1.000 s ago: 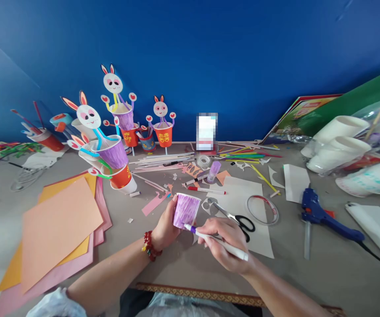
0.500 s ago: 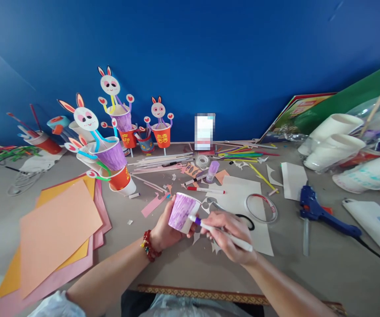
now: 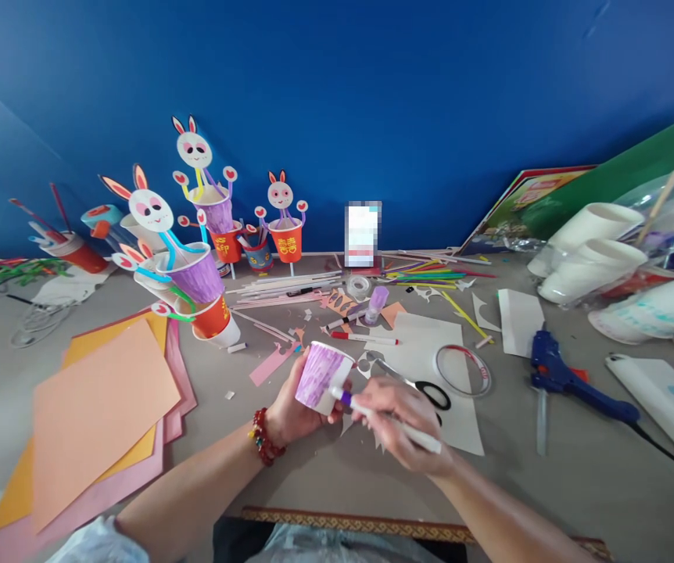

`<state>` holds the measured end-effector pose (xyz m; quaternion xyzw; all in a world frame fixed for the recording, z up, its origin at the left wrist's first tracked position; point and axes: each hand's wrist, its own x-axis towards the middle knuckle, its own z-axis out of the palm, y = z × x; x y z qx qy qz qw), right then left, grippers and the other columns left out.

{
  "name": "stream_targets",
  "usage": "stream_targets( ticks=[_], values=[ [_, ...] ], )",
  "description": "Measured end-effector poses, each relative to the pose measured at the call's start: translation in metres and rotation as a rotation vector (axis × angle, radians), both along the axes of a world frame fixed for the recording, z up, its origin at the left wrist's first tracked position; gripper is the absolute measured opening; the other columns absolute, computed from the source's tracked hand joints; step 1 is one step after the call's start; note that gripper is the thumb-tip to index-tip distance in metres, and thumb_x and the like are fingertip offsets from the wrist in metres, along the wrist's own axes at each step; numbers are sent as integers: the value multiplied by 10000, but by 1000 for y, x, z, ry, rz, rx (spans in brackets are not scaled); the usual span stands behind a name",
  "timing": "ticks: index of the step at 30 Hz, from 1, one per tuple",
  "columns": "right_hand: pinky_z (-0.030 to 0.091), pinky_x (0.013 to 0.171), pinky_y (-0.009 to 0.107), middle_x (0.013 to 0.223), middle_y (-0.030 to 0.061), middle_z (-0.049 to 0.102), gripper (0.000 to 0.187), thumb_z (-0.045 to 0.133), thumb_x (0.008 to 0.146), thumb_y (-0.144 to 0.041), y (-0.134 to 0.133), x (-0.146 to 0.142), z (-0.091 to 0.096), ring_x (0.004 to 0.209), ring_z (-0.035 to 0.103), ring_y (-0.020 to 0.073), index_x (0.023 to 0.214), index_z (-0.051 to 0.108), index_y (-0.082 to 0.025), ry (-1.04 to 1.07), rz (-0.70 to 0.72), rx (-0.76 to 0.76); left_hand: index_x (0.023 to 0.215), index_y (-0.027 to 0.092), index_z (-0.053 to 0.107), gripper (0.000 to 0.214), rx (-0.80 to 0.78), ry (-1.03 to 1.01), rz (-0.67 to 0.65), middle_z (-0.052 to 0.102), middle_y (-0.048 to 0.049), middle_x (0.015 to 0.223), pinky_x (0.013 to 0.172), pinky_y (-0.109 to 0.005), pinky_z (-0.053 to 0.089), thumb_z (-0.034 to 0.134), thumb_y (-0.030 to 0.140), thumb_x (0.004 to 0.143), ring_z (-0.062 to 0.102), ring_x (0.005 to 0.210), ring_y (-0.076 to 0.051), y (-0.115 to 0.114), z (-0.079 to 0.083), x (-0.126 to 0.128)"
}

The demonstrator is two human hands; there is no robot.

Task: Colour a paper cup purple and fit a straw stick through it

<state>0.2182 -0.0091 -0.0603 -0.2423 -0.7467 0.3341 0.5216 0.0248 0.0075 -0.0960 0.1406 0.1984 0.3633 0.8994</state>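
Two bare hands meet over the grey table [image 3: 278,485], in front of the person's body. The left hand [image 3: 290,414] is closed around the paper cup [image 3: 319,377], with the thumb along its left side and fingertips showing at its right. I think this grip is chosen because it leaves the front of the cup uncovered. The right hand [image 3: 399,418] is clamped on the purple marker [image 3: 345,398], quite near its front end, probably for finer control. The marker's tip is at the border between purple strokes and a white strip; if it presses there, I cannot tell.

Just beyond the right hand, and partly hidden by it, lie the scissors [image 3: 399,374], near the tape roll [image 3: 482,381] on the white sheet [image 3: 419,344]. The glue gun [image 3: 563,379] lies farther right. On the left, the rabbit figures [image 3: 152,211] rise from cups behind coloured papers [image 3: 105,418], perhaps set aside for keeping working room.
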Motion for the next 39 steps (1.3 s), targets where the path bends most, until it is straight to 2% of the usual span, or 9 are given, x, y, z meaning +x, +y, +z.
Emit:
stream_targets(
  ticks=[3,8,12,15,18,23,29,34,39],
  values=[
    [511,580,287,744,27,711,291,505,864,-78,-3,-1,1,633,642,158,1079,638,-222,2,95,23,1158,108,650,688,23,42,2,632,-67,773,506,-255,418,403,693,894,572,581,-158,0,1,0],
    [527,573,275,788,35,714,212,505,917,-138,-5,2,-5,641,664,154,1069,628,-220,-32,-122,-116,1032,78,687,613,-1,68,-13,689,-139,859,607,-279,460,450,630,912,642,761,-221,2,10,1],
    [529,579,267,778,18,714,210,518,914,-127,-4,2,-5,587,648,134,1056,635,-228,-39,-109,-93,1110,95,670,744,30,39,10,692,-157,943,639,-325,472,401,744,865,646,812,-257,1,14,1],
    [526,575,272,772,17,712,218,514,909,-119,-3,0,-2,561,636,133,1055,637,-226,-37,-123,-90,1064,92,680,671,60,105,39,684,-125,861,637,-308,459,566,701,808,640,767,-235,-1,10,-1],
    [510,560,273,735,21,696,239,519,873,-94,-3,-3,2,590,642,149,1032,647,-219,-12,-72,-41,1042,94,682,526,85,162,74,680,-99,829,611,-291,440,665,562,804,625,694,-200,-2,6,-1],
    [471,536,269,667,5,670,270,517,830,-74,-1,-6,5,568,605,149,1025,642,-213,-38,63,25,970,98,683,527,40,198,136,668,-95,840,636,-294,452,649,595,799,612,729,-195,-1,9,2],
    [496,559,265,731,19,691,225,521,878,-87,1,2,0,621,640,148,1001,662,-212,-63,-135,-60,990,102,677,508,10,207,85,677,-93,787,593,-281,425,649,576,809,607,674,-189,-1,9,3],
    [491,564,273,692,3,700,260,523,842,-77,-1,-3,0,586,622,144,1006,655,-229,-88,71,0,970,94,687,535,-48,234,107,693,-103,825,664,-291,456,677,595,781,625,714,-193,-2,4,3],
    [474,532,273,651,10,688,240,506,852,-84,0,-3,4,553,615,150,966,666,-222,15,49,-22,993,98,690,542,-10,269,168,690,-98,837,656,-276,446,680,595,778,622,712,-183,0,6,3]
  ],
)
